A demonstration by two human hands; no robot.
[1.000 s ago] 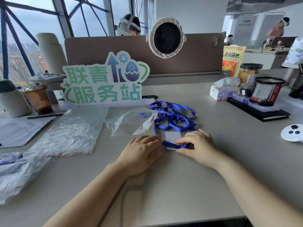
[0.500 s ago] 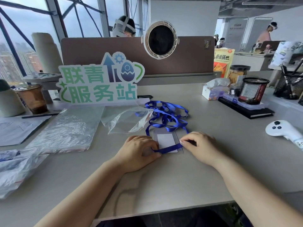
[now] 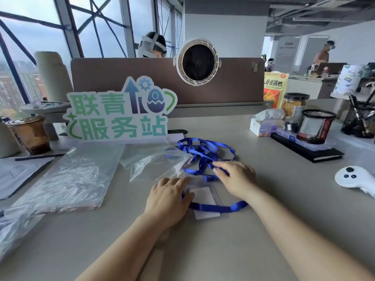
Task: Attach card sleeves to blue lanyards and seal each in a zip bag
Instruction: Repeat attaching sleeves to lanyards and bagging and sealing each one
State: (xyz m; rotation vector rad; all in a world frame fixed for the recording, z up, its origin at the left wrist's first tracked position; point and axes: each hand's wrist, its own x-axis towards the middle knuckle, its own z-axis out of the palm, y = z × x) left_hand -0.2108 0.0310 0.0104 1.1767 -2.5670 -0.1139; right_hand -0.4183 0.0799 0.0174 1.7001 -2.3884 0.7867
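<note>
Nearest to us, both forearms reach in over the grey counter (image 3: 284, 199). L hand (image 3: 168, 201) lies palm down on the L edge of the clear card sleeve (image 3: 207, 201), fingers close together and pressing flat; thumb tip sits by a blue strap loop, but we cannot tell if it pinches it. The sleeve lies flat w/ a white card inside. One run of the blue lanyard (image 3: 205, 159) crosses the sleeve's lower part and curves off to the R under the R wrist.

R hand (image 3: 235, 179) is just beyond the sleeve, fingers curled, tips closed on a strap section at the near edge of the tangle. The rest of the lanyard lies bunched behind both hands.

L of the tangle, touching it: an open clear zip bag (image 3: 156, 163), crumpled, resting on the counter. Further L, a flat stack of plastic bags (image 3: 69, 179). Far R, a white controller (image 3: 353, 177), well apart from the work.

Behind: green-lettered sign (image 3: 119, 114) standing upright, iced drink cup (image 3: 30, 134) at L, tissue box (image 3: 265, 124) and black mesh pen cup (image 3: 316, 126) at R. At the back, a brown partition (image 3: 121, 78) w/ a round white fan (image 3: 197, 64) on it.
</note>
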